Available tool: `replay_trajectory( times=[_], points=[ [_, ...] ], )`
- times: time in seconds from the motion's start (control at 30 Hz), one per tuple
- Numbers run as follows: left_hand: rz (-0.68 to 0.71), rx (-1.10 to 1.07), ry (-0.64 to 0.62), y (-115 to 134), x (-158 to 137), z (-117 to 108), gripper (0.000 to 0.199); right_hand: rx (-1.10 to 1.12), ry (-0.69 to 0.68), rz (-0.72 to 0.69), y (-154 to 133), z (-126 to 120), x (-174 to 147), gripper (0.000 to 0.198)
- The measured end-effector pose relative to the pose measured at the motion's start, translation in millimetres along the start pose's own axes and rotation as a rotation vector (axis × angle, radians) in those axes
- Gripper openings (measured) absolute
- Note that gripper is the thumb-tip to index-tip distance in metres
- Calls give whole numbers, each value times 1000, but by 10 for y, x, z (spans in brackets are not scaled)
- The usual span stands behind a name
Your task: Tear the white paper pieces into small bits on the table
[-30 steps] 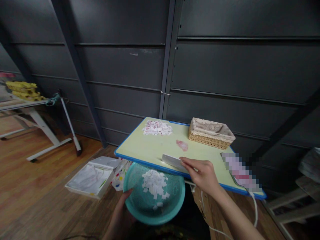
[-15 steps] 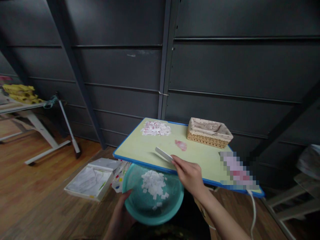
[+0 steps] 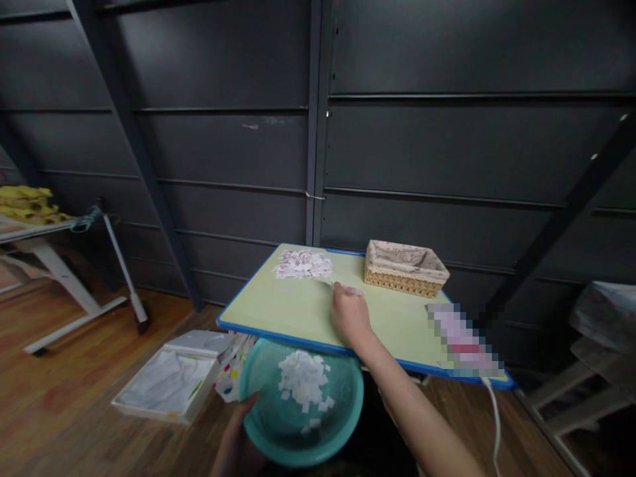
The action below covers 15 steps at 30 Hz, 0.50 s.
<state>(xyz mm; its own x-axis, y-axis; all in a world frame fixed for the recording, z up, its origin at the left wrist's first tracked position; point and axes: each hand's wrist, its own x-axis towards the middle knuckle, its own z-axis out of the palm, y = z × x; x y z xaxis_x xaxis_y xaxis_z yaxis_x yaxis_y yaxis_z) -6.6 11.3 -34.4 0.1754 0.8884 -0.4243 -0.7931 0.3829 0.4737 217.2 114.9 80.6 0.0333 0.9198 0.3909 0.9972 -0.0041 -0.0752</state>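
My left hand [image 3: 242, 416] grips the near left rim of a teal plastic basin [image 3: 342, 404], held below the table's front edge; several white paper scraps [image 3: 304, 381] lie inside it. My right hand [image 3: 349, 310] reaches across the pale green, blue-edged table [image 3: 293, 311]. It holds a flat white scraper card, mostly hidden behind the hand, whose tip [image 3: 325, 281] shows beside a pile of white and pink paper scraps [image 3: 303, 264] at the table's far left. A small pink piece lies right by my fingers.
A wicker basket [image 3: 403, 269] with a cloth lining stands at the table's back right. A blurred oblong thing [image 3: 462, 338] with a white cable lies at the right edge. On the wooden floor to the left sits an open white box [image 3: 166, 377]. Dark metal wall panels stand behind.
My right hand has moved from the table's front edge toward the far pile, carrying the white card with it. The basin has stayed under the front edge in my left hand.
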Motion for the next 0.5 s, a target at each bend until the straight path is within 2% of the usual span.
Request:
replay_trajectory(
  times=[0.13,0.27,0.4,0.5],
  points=[
    [-53,4,-24,-50,23,-73,81,66,125,112,294,-75,206,32],
    [-40,84,12,-65,-19,-87,76,199,230,112,501,-94,633,35],
    [-83,101,3,-66,-71,-106,76,402,313,101,575,33,931,34],
    [-87,75,25,-101,-111,-104,77,515,371,141,530,183,927,36]
  ],
)
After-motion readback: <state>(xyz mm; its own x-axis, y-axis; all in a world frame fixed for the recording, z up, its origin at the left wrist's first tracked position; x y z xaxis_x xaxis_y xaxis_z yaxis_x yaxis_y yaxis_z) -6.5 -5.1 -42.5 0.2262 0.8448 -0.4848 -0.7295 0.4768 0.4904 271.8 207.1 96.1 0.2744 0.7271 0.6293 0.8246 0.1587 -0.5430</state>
